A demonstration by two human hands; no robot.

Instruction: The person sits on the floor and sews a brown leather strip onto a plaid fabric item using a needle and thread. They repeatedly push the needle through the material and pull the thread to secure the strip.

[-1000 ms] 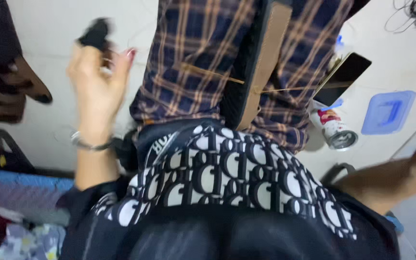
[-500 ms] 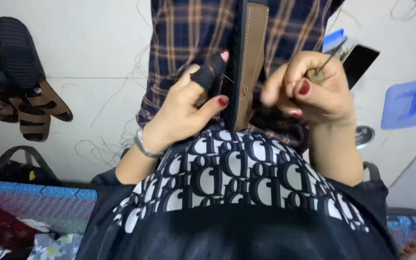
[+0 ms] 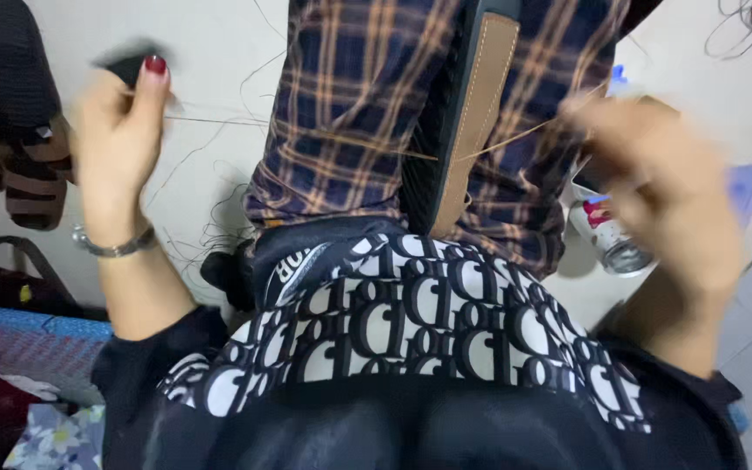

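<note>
I see the left hand [image 3: 119, 139] up, its fingers pinched on a small black thing [image 3: 128, 65]. The right hand [image 3: 654, 187] is blurry; I cannot tell its grip. Between them, thin thread [image 3: 324, 139] runs through the tan leather strap [image 3: 476, 104].

One small can [image 3: 609, 241] on the floor at right: white label with red and blue, possibly a spray can.
</note>
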